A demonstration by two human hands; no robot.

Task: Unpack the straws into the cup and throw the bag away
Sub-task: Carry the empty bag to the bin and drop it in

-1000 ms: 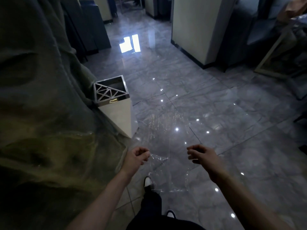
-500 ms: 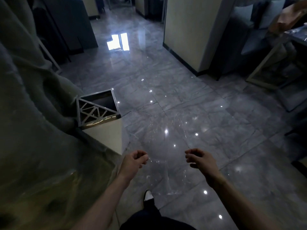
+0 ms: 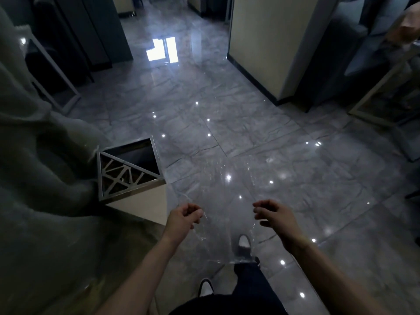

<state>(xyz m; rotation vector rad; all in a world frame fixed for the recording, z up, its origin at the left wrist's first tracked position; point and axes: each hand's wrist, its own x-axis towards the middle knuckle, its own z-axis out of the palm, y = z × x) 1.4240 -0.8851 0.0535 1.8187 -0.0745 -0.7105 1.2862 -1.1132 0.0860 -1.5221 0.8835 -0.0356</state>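
Observation:
A clear, empty plastic bag (image 3: 223, 201) is stretched out in front of me over the grey tiled floor, hard to see but for its creases. My left hand (image 3: 184, 215) pinches its left edge with curled fingers. My right hand (image 3: 273, 213) grips its right edge. A square bin (image 3: 127, 171) with a metal lattice top and a dark opening stands on the floor just left of the bag. No straws or cup are in view.
A large rough grey-green wall or rock shape (image 3: 38, 178) fills the left side, against the bin. A cream pillar (image 3: 270, 42) stands ahead on the right, with framed furniture (image 3: 386, 92) at the far right. My feet (image 3: 244, 243) are below the bag.
I have stepped forward; the bin has drawn closer and lower in view. Both hands keep hold of the bag, which stays spread between them.

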